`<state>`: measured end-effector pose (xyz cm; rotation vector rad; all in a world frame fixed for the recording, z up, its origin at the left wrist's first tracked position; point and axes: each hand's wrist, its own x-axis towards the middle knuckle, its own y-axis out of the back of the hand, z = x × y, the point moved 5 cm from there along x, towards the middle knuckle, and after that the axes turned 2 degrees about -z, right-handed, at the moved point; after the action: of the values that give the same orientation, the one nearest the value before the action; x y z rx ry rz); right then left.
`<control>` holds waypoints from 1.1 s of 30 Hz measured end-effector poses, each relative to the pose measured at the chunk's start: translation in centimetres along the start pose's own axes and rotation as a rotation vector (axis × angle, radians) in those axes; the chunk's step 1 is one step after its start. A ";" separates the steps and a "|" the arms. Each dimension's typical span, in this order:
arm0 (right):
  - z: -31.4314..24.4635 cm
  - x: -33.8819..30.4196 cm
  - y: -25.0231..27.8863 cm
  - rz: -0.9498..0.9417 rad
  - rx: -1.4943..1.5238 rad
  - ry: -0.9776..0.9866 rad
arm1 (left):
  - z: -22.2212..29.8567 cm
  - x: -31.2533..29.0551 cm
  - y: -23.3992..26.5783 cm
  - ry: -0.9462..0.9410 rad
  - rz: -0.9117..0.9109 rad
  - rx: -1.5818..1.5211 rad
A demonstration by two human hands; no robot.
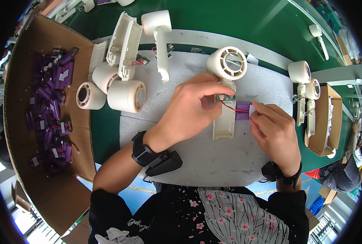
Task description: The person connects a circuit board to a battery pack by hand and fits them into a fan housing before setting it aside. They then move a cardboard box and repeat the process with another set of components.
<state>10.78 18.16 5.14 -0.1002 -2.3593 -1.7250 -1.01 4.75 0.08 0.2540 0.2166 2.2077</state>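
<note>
A white handheld fan housing (223, 129), its round head (228, 63) pointing away from me, lies on the grey foam mat (181, 154). My left hand (189, 103) reaches over the open handle, thumb and fingers closed on a small green circuit board (225, 97). Red and dark wires run from that board toward a purple battery (242, 110) just right of the handle. The fingers of my right hand (274, 132) pinch the battery's right end, where a white tab (252, 110) shows. My fingertips partly hide both the board and that end.
At left stands a cardboard box (81, 156) of purple batteries (52, 101). White fan parts (126, 95) crowd the mat's upper left, one with a loose board (142, 59). More fan housings (300, 73) and a small carton (321, 140) sit at right on the green table (230, 20).
</note>
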 end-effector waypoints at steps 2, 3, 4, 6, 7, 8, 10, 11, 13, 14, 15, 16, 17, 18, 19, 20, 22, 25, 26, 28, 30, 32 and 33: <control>0.0 0.0 -0.1 0.007 -0.003 -0.003 | 0.0 0.0 0.0 0.002 -0.002 -0.001; 0.0 0.0 -0.2 0.017 -0.007 -0.003 | 0.0 0.0 0.0 0.001 -0.002 0.000; 0.0 0.0 -0.2 0.027 -0.012 -0.002 | 0.0 0.0 0.0 0.000 -0.002 0.001; 0.2 0.1 -0.2 0.022 0.006 -0.010 | 0.0 0.1 0.1 0.005 -0.005 0.001; 0.3 0.1 -0.1 0.020 0.022 -0.015 | -0.1 0.1 0.1 0.007 -0.007 0.002; 0.4 0.1 0.0 0.018 0.039 -0.021 | -0.1 0.1 0.1 0.010 -0.008 0.004; 0.6 0.2 0.1 0.011 0.059 -0.032 | 0.0 0.1 0.1 0.008 -0.008 0.000; 0.8 0.2 0.1 0.007 0.077 -0.044 | 0.0 0.1 0.1 0.003 -0.009 -0.002; 1.0 0.2 0.1 0.002 0.096 -0.055 | 0.0 0.1 0.1 -0.001 -0.008 -0.006; 1.2 0.1 0.1 -0.003 0.111 -0.076 | 0.0 0.1 0.1 -0.003 -0.008 -0.011; 1.4 0.1 0.2 -0.008 0.126 -0.098 | 0.0 0.1 0.0 -0.007 -0.008 -0.015; 1.6 0.0 0.1 -0.012 0.141 -0.117 | 0.0 0.0 0.1 -0.009 -0.006 -0.018; 1.7 0.0 0.1 -0.013 0.142 -0.116 | -0.1 0.0 0.1 -0.009 -0.004 -0.018; 1.9 0.0 0.1 -0.022 0.167 -0.129 | -0.1 0.0 0.1 -0.006 -0.003 -0.019; 2.1 0.0 0.0 -0.030 0.193 -0.142 | -0.2 -0.1 0.1 -0.003 -0.002 -0.019; 2.3 0.0 0.0 -0.039 0.219 -0.155 | -0.2 -0.2 0.1 -0.001 0.000 -0.019; 2.0 0.2 0.3 -0.052 0.227 -0.157 | -0.1 -0.1 0.1 0.000 -0.003 -0.013; 2.0 0.2 0.4 -0.079 0.245 -0.164 | -0.1 0.1 0.0 0.004 -0.011 0.002; 2.0 0.2 0.2 -0.087 0.252 -0.155 | -0.1 0.1 0.0 0.001 -0.009 0.002; 2.1 0.1 -0.1 -0.103 0.267 -0.138 | -0.2 0.0 0.1 -0.006 -0.006 0.002; 2.0 0.2 -0.3 -0.113 0.288 -0.146 | -0.1 0.0 0.1 -0.006 -0.002 0.003; 2.0 0.3 -0.5 -0.134 0.327 -0.164 | -0.1 0.0 0.1 -0.007 0.004 0.001; 2.0 0.3 -0.6 -0.134 0.326 -0.165 | -0.1 0.1 0.1 -0.008 0.003 0.000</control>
<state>10.07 19.82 4.03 -0.0323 -2.7932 -1.4068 -1.12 4.75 0.05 0.2628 0.2120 2.2096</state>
